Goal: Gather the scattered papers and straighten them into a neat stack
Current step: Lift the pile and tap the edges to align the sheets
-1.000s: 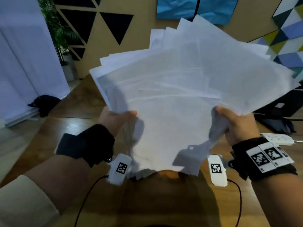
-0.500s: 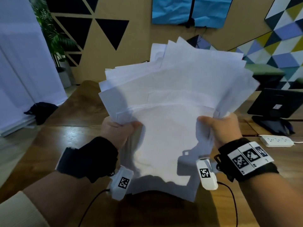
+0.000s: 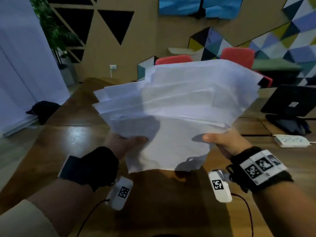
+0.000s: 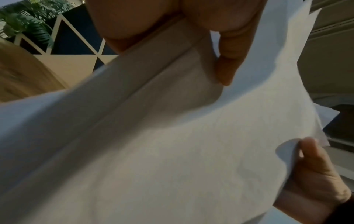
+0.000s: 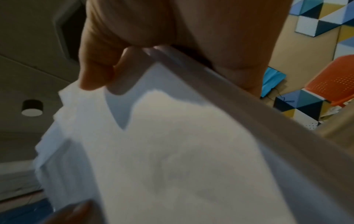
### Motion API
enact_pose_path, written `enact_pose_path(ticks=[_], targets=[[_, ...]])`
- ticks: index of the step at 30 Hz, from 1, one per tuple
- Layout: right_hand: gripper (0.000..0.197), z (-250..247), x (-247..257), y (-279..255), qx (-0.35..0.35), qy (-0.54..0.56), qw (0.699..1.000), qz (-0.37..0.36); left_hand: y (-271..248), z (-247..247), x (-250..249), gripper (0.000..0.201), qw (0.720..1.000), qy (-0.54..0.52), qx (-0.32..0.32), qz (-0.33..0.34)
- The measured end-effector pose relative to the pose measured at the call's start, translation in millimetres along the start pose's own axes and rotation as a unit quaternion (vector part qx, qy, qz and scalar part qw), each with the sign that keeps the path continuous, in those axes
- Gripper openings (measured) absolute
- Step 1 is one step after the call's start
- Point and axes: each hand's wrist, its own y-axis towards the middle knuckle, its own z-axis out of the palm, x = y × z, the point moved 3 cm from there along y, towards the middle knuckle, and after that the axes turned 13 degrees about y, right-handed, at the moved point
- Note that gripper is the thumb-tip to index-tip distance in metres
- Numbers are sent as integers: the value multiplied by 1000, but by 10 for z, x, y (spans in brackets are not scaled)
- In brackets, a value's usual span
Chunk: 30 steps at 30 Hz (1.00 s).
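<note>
A loose bundle of white papers (image 3: 177, 106) is held up in the air over the wooden table (image 3: 56, 142), its sheets fanned and uneven at the far edges. My left hand (image 3: 126, 142) grips the bundle's left side, thumb on top. My right hand (image 3: 222, 139) grips the right side the same way. In the left wrist view the papers (image 4: 172, 151) fill the frame, with my left thumb (image 4: 229, 60) pressed on them and my right hand (image 4: 314, 174) at the far edge. The right wrist view shows my right thumb (image 5: 95, 68) on the papers (image 5: 172, 159).
A white power strip (image 3: 292, 141) and a black monitor stand (image 3: 290, 106) sit on the table at the right. Red chairs (image 3: 237, 57) stand beyond the table. A dark bundle (image 3: 42, 108) lies on the floor at the left, near a potted plant (image 3: 56, 36).
The papers have tipped away from me and dropped lower, and the fanned sheets have drawn closer together. Both hands have kept their grip on the sides and moved slightly lower.
</note>
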Motion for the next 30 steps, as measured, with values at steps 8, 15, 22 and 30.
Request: enact_pose_path(ticks=[8, 15, 22, 30], targets=[[18, 188, 59, 135, -166, -91, 981, -40, 16, 124, -195, 27, 998, -3, -62, -7], [40, 147, 204, -55, -3, 35, 994, -106, -20, -122, -219, 23, 994, -67, -62, 64], [88, 74, 7, 40, 24, 57, 998, -8, 39, -42, -5, 68, 996, -77, 22, 40], [61, 128, 18, 37, 80, 34, 995, 39, 76, -80, 58, 81, 992, -111, 46, 27]])
